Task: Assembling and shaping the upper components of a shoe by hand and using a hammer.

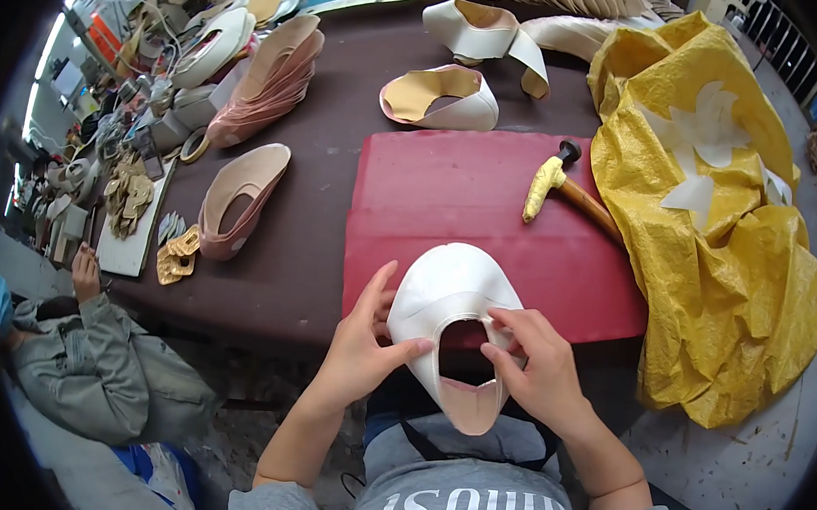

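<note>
A yellow sack [723,312] is slumping over the table's right end; white patches [711,129] are showing on it, possibly loose pieces or print, and its inside is staying hidden. A white board [137,255] at the left is carrying brownish pieces [130,196].

The dark brown table [329,175] is bearing a red mat [460,183]. Over the mat's near edge, a white shoe upper [454,276] is being held in front of the body. The left hand [351,350] is spreading wide, thumb on the face, fingers around the side; the right hand [538,361] is pinching the opening's rim between thumb and fingers, nearly closed. At the left, a person [122,350] in a grey-green sleeve is sitting by the table.

A hammer [576,192] is lying on the mat, the sack covering its handle's end. Two more white uppers [479,100] are resting beyond; a stack of pink uppers [269,88] and a single pink upper [259,176] are standing leftward, beside a gold piece [169,264].
</note>
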Tool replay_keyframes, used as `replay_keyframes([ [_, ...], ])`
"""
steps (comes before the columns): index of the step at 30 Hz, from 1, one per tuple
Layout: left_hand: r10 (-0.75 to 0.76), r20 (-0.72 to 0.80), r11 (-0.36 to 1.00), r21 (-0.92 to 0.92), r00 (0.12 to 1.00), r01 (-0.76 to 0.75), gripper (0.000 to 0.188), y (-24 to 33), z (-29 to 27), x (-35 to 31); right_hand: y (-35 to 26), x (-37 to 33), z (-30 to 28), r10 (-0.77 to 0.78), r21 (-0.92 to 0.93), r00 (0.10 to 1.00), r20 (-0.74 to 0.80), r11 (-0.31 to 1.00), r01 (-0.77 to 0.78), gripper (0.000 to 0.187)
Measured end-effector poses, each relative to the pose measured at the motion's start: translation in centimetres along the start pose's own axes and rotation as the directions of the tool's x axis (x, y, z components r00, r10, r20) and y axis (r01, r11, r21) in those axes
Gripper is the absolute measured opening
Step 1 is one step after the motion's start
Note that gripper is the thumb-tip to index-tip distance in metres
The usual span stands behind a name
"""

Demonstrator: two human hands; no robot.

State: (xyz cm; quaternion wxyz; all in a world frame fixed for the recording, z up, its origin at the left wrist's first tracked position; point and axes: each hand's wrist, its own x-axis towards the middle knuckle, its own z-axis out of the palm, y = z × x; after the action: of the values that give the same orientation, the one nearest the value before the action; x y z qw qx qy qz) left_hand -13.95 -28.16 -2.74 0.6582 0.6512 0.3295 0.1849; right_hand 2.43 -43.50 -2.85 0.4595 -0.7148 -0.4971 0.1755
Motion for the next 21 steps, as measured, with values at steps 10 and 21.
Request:
replay_keyframes([
  [10,0.865,0.224,0.064,0.838,0.449,-0.542,0.064,4.6,1.7,-6.2,-5.1,-1.5,-1.1,0.124,0.790,0.992,-0.018,0.610,-0.062,0.029],
  [21,0.631,-0.074,0.456,0.841,0.772,-0.292,0.047,-5.1,3.8,-8.7,3.4,0.5,-0.2,0.314,0.687,0.944,-0.106,0.709,-0.159,0.027],
])
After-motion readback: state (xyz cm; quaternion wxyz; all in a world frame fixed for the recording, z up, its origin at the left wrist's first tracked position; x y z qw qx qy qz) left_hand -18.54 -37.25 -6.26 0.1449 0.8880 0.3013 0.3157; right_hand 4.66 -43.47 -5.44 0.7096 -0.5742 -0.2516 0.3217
